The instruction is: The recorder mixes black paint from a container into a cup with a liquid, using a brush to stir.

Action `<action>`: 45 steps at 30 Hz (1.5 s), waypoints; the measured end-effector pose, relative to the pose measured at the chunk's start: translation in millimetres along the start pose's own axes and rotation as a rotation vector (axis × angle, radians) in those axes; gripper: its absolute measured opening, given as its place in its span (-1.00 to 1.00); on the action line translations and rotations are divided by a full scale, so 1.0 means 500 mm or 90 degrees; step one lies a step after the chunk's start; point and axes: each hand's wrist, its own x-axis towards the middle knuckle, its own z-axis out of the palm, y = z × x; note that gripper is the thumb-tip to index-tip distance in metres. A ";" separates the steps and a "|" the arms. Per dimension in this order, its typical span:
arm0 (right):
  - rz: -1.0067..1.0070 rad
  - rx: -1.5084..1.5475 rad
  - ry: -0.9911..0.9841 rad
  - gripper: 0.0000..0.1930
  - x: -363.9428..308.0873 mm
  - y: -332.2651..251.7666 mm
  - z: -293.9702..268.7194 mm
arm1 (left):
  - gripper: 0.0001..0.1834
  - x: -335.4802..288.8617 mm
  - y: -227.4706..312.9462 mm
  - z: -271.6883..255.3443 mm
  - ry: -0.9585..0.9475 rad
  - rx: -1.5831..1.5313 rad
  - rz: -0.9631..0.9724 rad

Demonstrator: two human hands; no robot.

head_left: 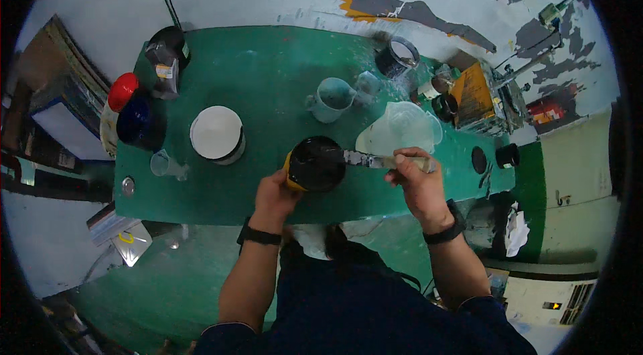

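Note:
My left hand (274,197) is closed around the side of a round can (318,164) with a yellow outside and a dark, glossy inside. The can is tipped a little above the near part of the green table. Between the fingers and thumb of my right hand (418,184) is a spatula (378,161) with a pale handle, its blade smeared with white. The blade's tip meets the can's right rim; I cannot tell whether it touches. Just beyond the spatula is a translucent plastic pitcher (402,128).
On the green table (261,87) are a white-topped tub (216,132), a measuring jug (333,99) and a small clear cup (166,165). Dark blue and red containers (140,120) line the left edge. At the far right stand a dark can (396,57) and a yellowish box (477,97).

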 end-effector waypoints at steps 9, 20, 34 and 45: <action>0.143 0.254 0.072 -0.73 0.012 0.169 -0.047 | -0.57 -0.034 0.001 0.025 0.048 -0.015 -0.011; 0.133 0.262 0.059 -0.74 0.007 0.225 -0.073 | -0.55 -0.028 0.002 -0.001 0.004 -0.035 -0.024; 0.111 0.150 0.125 -0.72 -0.045 0.151 -0.177 | -0.59 -0.019 -0.006 -0.006 0.006 -0.047 -0.014; 0.081 0.103 0.158 -0.77 -0.062 0.074 -0.208 | -0.62 -0.027 -0.003 0.018 0.013 -0.011 -0.001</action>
